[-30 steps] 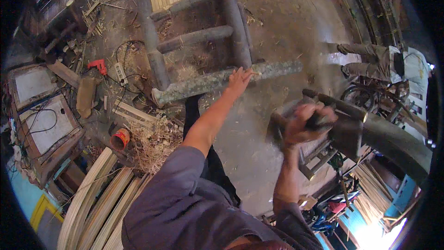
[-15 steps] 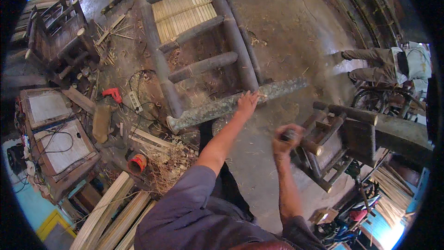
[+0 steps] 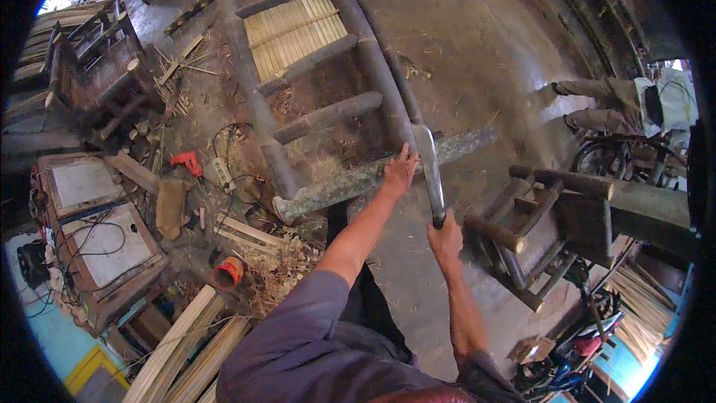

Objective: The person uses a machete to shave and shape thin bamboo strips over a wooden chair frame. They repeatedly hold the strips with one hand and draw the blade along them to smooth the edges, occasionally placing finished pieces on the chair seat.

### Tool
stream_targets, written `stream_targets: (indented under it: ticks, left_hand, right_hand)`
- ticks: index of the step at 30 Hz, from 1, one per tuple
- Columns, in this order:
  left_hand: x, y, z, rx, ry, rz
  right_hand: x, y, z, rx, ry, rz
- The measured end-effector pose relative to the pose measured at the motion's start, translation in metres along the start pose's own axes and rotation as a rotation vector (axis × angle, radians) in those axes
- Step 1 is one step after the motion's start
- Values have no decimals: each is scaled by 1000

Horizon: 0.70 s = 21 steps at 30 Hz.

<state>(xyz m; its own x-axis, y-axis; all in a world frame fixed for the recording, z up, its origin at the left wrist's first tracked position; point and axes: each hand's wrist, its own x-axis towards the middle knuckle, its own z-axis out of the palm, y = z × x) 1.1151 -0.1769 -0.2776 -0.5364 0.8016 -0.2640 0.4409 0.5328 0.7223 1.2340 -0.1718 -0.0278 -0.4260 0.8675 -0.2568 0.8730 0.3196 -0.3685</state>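
Okay, right hand (image 3: 446, 239) clamped round the handle of a machete-like metal tool (image 3: 432, 172), its broad end over the corner where a dark pole frame (image 3: 379, 75) meets a mottled pole (image 3: 335, 192). Left hand (image 3: 400, 173) on the mottled pole just beside; can't tell if its fingers pinch anything. Probably a striking step; any further blow calls for left fingers kept clear.

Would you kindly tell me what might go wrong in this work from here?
The left hand is close to the long, shiny metal tool that the right hand grips, so a stray stroke might hit it. The mottled grey, bark-covered round log by the left hand could shift if knocked. Loose, pale wood shavings beside the dark-trousered leg might make footing slippery.
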Motion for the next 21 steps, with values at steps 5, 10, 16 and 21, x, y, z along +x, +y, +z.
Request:
stream_targets:
  ticks: [5,10,16,21]
  left_hand:
    - [-1,7,-10,25,71,22]
    - [5,20,-29,72,-44,-28]
    - [16,17,-30,168,55,7]
    - [4,10,-11,160,16,14]
  right_hand:
    - [10,7,-27,73,91,-88]
    - [12,1,-29,485,422,-250]
    - [-4,-11,-10,-114,-35,42]
    - [18,1,-35,399,534,-185]
